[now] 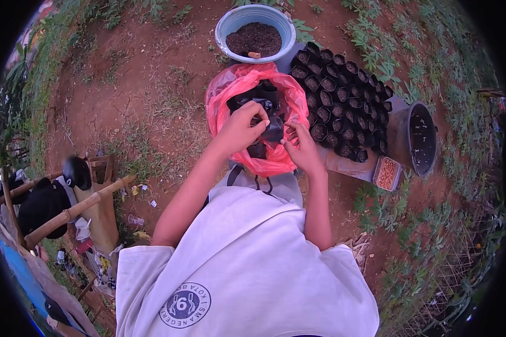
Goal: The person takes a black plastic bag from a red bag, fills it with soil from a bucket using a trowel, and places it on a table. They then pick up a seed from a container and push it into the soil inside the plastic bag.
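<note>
My left hand [246, 127] pinches the edge of a small black plastic planting bag [273, 130] over the mouth of a red plastic bag [217, 106]. My right hand [302, 148] is at the other side of the same small bag, its thumb and fingertips closed at the rim. Inside the red bag, more black planting bags [264, 90] lie loosely heaped. The red bag stands open in front of my lap, between my forearms.
A light blue basin [221, 35] of dark soil, with a brownish handle-like piece in it, stands ahead. To the right are many soil-filled black bags [343, 104], a clear container of orange kernels [386, 173] and a dark bucket [423, 139]. Bamboo poles [78, 209] stand left.
</note>
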`<state>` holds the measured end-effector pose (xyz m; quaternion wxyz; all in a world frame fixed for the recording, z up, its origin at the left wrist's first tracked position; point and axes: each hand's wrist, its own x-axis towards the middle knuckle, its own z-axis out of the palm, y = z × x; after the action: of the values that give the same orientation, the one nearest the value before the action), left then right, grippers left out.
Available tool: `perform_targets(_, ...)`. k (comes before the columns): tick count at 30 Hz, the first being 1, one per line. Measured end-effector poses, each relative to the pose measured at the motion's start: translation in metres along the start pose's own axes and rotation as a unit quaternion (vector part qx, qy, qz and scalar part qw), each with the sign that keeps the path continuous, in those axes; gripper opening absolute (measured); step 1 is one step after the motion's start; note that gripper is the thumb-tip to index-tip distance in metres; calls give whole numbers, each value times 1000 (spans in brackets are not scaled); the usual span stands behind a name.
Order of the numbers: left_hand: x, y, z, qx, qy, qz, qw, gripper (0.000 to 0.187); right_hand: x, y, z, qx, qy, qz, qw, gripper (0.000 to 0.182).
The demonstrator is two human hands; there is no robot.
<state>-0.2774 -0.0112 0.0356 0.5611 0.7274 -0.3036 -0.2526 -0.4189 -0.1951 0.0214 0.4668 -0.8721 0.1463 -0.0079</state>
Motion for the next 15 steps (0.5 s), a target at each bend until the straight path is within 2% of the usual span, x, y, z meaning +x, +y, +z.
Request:
perform_targets(1, -1, -1, 0, -61, 18, -18, 998, 14, -1, 0, 0, -1, 9, 0, 1000, 45)
perform_targets(3, 0, -7, -5, -24, 13, -30, 999, 13, -2, 1, 1, 19, 20, 8, 1000, 44)
perform_targets(5, 0, -14, -7, 162, 13, 8, 987, 12, -2, 1, 0, 23, 24, 11, 999, 44)
perform_targets(9, 15, -9, -6, 112, 26, 4, 993, 13, -1, 4, -6, 22, 25, 3, 999, 45)
perform_targets(12, 20, -16, 0, 178, 25, 9, 984, 13, 4, 9, -16, 30, 11, 17, 999, 46)
perform_targets(15, 20, -15, 7, 146, 46, -3, 988, 13, 12, 28, -20, 46, -10, -47, 998, 47)
